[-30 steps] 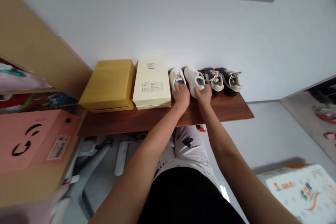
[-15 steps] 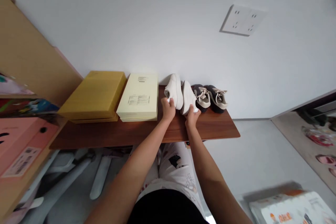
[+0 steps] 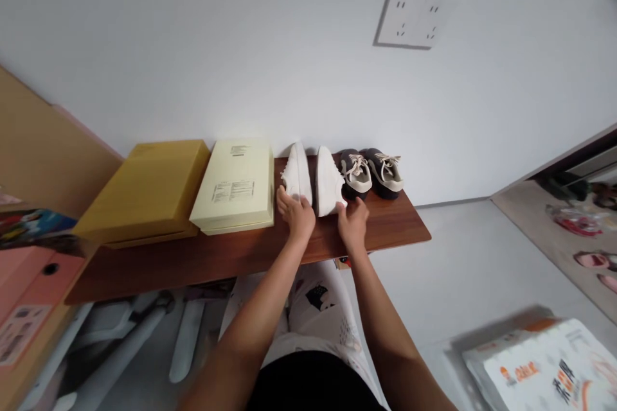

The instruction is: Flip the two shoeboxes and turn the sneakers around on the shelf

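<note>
Two white shoes lie side by side on a brown wooden shelf [image 3: 226,253], toes toward the wall and laces facing outward. At the heel of the left white shoe [image 3: 297,173], my left hand [image 3: 296,215] has its fingers apart and lightly touches it. My right hand [image 3: 353,225] is beside the heel of the right white shoe [image 3: 328,183], fingers loosely spread; its thumb is close to the heel, and I cannot tell if it touches. To their right stands a pair of dark sneakers [image 3: 357,173] with beige laces.
Left of the shoes are a cream box [image 3: 236,186] and a mustard-yellow box [image 3: 144,189]. A pink box [image 3: 33,295] sits in the shelving at far left. A socket plate [image 3: 409,19] is on the wall. A white package [image 3: 549,366] lies at lower right.
Both hands have loosened from the white shoes, which now lie straighter with a gap between them. The view has shifted slightly, moving the scene left.
</note>
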